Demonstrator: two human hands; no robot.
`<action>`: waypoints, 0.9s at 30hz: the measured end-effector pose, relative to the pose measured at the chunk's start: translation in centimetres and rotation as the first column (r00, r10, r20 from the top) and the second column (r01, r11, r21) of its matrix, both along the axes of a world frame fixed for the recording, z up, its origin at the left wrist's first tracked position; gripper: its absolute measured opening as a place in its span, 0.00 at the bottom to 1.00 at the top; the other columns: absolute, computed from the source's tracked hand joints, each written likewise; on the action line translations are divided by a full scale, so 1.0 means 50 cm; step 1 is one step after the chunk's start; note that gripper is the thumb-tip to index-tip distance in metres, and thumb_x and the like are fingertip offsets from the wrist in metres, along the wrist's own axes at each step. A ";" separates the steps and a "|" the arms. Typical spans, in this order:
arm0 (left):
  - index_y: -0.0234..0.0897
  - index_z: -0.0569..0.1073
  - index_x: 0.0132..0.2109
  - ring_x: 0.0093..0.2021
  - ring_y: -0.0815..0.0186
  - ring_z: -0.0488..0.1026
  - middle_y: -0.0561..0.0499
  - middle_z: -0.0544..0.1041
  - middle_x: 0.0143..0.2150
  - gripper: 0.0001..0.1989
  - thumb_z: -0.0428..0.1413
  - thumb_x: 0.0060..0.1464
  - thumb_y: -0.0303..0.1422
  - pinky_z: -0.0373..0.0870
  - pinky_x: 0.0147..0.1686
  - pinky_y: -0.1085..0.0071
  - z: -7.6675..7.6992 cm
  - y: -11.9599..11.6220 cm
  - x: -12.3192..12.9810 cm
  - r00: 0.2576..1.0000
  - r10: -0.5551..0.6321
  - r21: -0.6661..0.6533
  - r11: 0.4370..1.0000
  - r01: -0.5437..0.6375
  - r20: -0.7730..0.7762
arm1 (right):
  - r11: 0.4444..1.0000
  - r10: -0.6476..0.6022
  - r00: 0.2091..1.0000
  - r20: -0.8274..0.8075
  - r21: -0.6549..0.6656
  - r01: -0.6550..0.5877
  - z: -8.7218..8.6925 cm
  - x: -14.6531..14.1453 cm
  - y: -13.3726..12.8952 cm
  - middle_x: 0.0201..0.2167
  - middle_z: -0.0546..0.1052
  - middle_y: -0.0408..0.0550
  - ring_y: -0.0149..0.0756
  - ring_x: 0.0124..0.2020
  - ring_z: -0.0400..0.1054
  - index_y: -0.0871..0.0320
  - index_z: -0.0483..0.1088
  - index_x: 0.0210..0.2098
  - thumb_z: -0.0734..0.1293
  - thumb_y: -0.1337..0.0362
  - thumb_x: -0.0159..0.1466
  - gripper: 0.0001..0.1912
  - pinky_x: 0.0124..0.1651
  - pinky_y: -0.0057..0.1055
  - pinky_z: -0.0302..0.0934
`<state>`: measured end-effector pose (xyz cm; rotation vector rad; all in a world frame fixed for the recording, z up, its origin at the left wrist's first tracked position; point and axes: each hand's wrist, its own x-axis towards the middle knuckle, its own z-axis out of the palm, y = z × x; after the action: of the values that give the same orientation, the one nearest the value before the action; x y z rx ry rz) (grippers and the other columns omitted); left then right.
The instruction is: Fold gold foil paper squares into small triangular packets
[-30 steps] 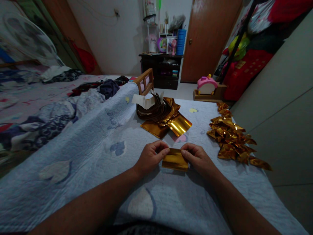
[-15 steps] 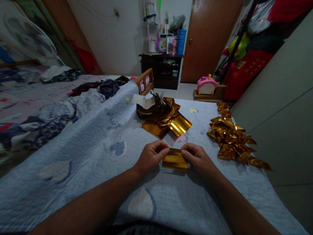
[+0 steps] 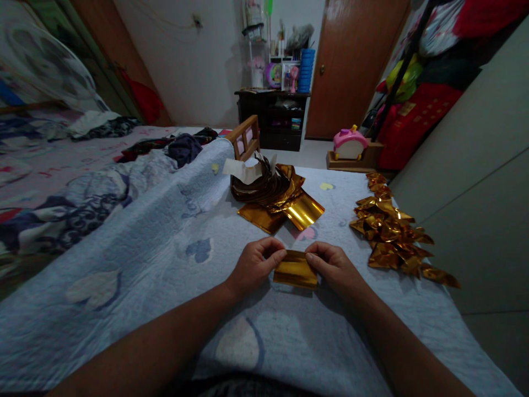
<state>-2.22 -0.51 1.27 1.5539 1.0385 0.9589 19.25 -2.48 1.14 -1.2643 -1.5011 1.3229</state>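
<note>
A small rectangle of gold foil paper (image 3: 296,271) is stretched between my hands, just above the quilt. My left hand (image 3: 258,263) pinches its upper left corner between thumb and fingers. At the upper right corner, my right hand (image 3: 333,267) grips the same sheet in a like pinch. Beyond them lies a loose stack of gold foil paper (image 3: 264,187), with one bright sheet (image 3: 305,210) fanned out toward me. Off to the right, several folded gold foil pieces (image 3: 390,226) form a row of pointed shapes.
The pale blue quilt (image 3: 165,298) with heart patterns covers the surface under my hands. A wooden rail (image 3: 247,136) rises behind the stack. Rumpled clothes (image 3: 103,193) lie on the left, and a pink toy (image 3: 350,144) stands beyond the far edge. A pale panel (image 3: 475,182) borders the right.
</note>
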 end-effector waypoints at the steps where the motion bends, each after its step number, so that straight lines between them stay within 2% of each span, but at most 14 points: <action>1: 0.34 0.76 0.34 0.31 0.67 0.71 0.51 0.75 0.30 0.09 0.59 0.57 0.37 0.66 0.34 0.72 0.001 0.000 0.001 1.000 0.000 -0.003 1.000 0.000 -0.007 | 1.000 -0.005 1.000 0.015 0.002 0.005 -0.001 -0.001 0.000 0.25 0.70 0.42 0.33 0.27 0.63 0.58 0.72 0.31 0.66 0.54 0.61 0.14 0.31 0.30 0.56; 6: 0.34 0.75 0.33 0.29 0.68 0.68 0.53 0.73 0.27 0.10 0.58 0.56 0.37 0.64 0.31 0.72 -0.003 0.003 0.005 0.997 0.006 -0.035 0.999 -0.008 -0.075 | 0.996 -0.077 0.988 0.135 0.055 0.070 -0.007 -0.008 0.002 0.25 0.72 0.43 0.34 0.27 0.64 0.57 0.71 0.30 0.65 0.56 0.61 0.11 0.31 0.30 0.58; 10: 0.35 0.74 0.32 0.27 0.68 0.67 0.54 0.71 0.25 0.09 0.56 0.57 0.35 0.61 0.30 0.72 -0.011 0.005 0.008 0.974 0.008 0.019 1.000 -0.004 -0.226 | 0.985 -0.145 0.947 0.286 0.137 0.109 -0.014 -0.014 0.002 0.26 0.74 0.43 0.35 0.28 0.67 0.56 0.71 0.31 0.65 0.59 0.60 0.07 0.32 0.30 0.58; 15: 0.37 0.75 0.33 0.29 0.66 0.70 0.53 0.75 0.27 0.07 0.54 0.58 0.31 0.61 0.32 0.71 -0.017 0.006 0.009 0.889 0.043 0.145 0.989 0.027 -0.456 | 0.972 -0.195 0.870 0.452 0.206 0.111 -0.024 -0.017 0.005 0.28 0.77 0.45 0.37 0.30 0.70 0.56 0.71 0.33 0.65 0.62 0.61 0.04 0.34 0.31 0.58; 21: 0.37 0.75 0.33 0.32 0.62 0.73 0.51 0.78 0.29 0.06 0.55 0.58 0.28 0.62 0.37 0.67 -0.017 0.011 0.014 0.773 0.092 0.259 0.961 0.096 -0.628 | 0.963 -0.223 0.756 0.615 0.262 0.071 -0.032 -0.023 0.015 0.28 0.77 0.45 0.37 0.29 0.69 0.55 0.69 0.31 0.66 0.63 0.63 0.04 0.34 0.31 0.54; 27: 0.38 0.74 0.34 0.39 0.58 0.75 0.48 0.80 0.35 0.06 0.54 0.59 0.28 0.62 0.43 0.62 -0.022 0.015 0.017 0.693 0.136 0.312 0.941 0.133 -0.708 | 0.970 -0.200 0.733 0.651 0.237 0.054 -0.027 -0.025 0.018 0.29 0.77 0.46 0.37 0.31 0.69 0.55 0.69 0.32 0.66 0.65 0.64 0.04 0.35 0.31 0.53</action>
<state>-1.37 0.23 0.15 2.3300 1.4618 0.5139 17.99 -1.56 -0.21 -1.7814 -1.9244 0.5958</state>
